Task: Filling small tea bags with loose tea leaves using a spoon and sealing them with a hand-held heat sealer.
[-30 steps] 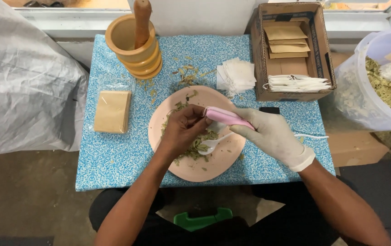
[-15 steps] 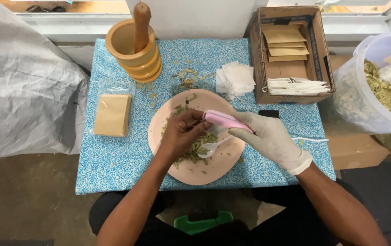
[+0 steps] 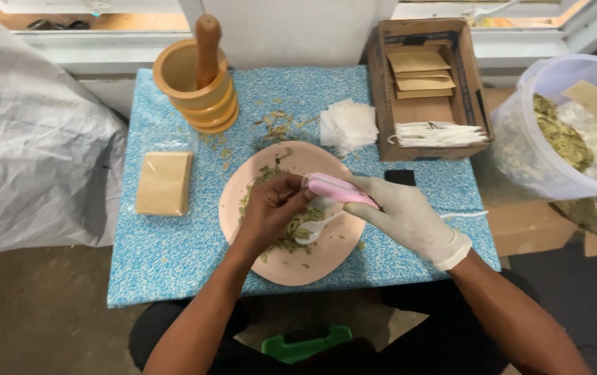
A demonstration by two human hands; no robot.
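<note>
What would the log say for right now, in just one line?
left hand: pinching small bag over pink plate | right hand: gloved, holding pink sealer | dried leaves, white spoon on plate

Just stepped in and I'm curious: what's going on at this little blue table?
A person sits at the blue patterned table, working over a pink plate of dried green leaves. The gloved right hand grips a pink handheld tool, its tip meeting the bare left hand, which pinches something small and whitish there. A white plastic spoon lies on the plate. Nearby stand a wooden mortar and pestle, a cardboard box of envelopes, and white sachets.
</note>
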